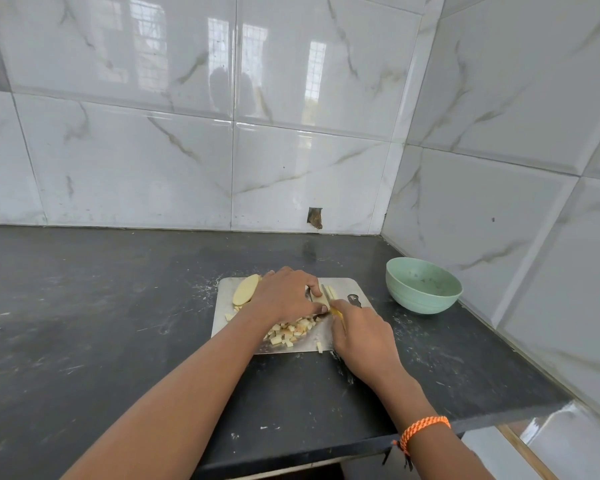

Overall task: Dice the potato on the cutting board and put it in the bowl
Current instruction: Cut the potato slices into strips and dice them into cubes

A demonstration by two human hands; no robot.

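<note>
A steel cutting board [347, 288] lies on the dark counter. My left hand [284, 296] presses down on a bundle of potato strips [328, 294] near the board's middle, fingers curled over them. My right hand [361, 332] grips a yellow-handled knife [336, 311], its blade across the strips beside my left fingertips. A pile of diced potato [290, 332] sits at the board's front, partly under my left wrist. An oval potato slice [246, 289] lies at the board's back left corner. The green bowl [423, 285] stands to the right of the board.
The black counter [101, 323] stretches far to the left. Tiled walls close the back and the right side just behind the bowl. The counter's front edge runs near my right wrist, which wears an orange band [425, 429].
</note>
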